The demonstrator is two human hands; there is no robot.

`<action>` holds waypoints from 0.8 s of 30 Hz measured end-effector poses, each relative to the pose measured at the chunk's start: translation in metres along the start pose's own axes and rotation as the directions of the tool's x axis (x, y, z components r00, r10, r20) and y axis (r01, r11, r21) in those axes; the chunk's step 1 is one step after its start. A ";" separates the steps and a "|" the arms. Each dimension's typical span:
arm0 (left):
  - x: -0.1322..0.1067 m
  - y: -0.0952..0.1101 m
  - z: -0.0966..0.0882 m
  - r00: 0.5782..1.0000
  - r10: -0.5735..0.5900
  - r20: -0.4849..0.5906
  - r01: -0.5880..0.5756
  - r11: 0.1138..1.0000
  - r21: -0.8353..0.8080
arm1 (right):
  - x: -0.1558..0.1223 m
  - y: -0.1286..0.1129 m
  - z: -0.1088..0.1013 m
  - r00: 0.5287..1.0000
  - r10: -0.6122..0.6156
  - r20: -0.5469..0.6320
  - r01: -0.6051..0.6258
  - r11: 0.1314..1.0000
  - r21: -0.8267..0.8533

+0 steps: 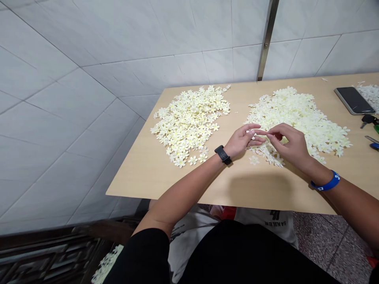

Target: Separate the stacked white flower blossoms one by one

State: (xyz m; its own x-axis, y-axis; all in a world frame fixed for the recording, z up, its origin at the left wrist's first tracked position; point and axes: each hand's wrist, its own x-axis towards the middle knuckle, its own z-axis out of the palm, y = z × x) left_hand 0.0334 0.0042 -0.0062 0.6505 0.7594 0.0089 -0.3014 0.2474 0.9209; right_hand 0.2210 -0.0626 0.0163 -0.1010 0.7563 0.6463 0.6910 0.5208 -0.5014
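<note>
Fingers of the right hand (pixel 289 145) are pinching together at the left hand's (pixel 239 142) fingertips, anything between them being too small to tell; the left thumb is holding small white pieces (pixel 253 137). Beyond, pale-yellow petalled flowers (pixel 296 112) are lying heaped toward the pale wood-coloured worktop's (pixel 136 179) far edge, another heap (pixel 189 118) spreading near its far-left corner.

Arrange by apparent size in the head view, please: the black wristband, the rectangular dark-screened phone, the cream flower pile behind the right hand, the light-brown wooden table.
1. Light-brown wooden table
2. Cream flower pile behind the right hand
3. Rectangular dark-screened phone
4. Black wristband
</note>
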 end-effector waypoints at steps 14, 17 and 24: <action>-0.003 -0.005 0.007 1.000 -0.001 -0.027 0.004 0.993 0.115 | -0.004 -0.002 0.014 0.986 -0.144 0.089 0.143 0.990 0.018; -0.003 -0.006 0.010 0.999 -0.004 -0.035 0.007 0.995 0.101 | -0.004 -0.002 0.015 0.990 -0.112 0.083 0.111 0.994 0.015; -0.004 -0.005 0.011 0.998 -0.010 -0.058 0.018 0.989 0.146 | -0.005 -0.001 0.016 0.990 -0.112 0.080 0.110 0.993 0.034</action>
State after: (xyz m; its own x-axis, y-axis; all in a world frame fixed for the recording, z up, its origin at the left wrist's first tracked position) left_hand 0.0395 -0.0067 -0.0062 0.6122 0.7904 -0.0226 -0.1848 0.1708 0.9678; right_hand 0.2092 -0.0610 0.0042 -0.2348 0.7226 0.6502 0.6512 0.6135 -0.4467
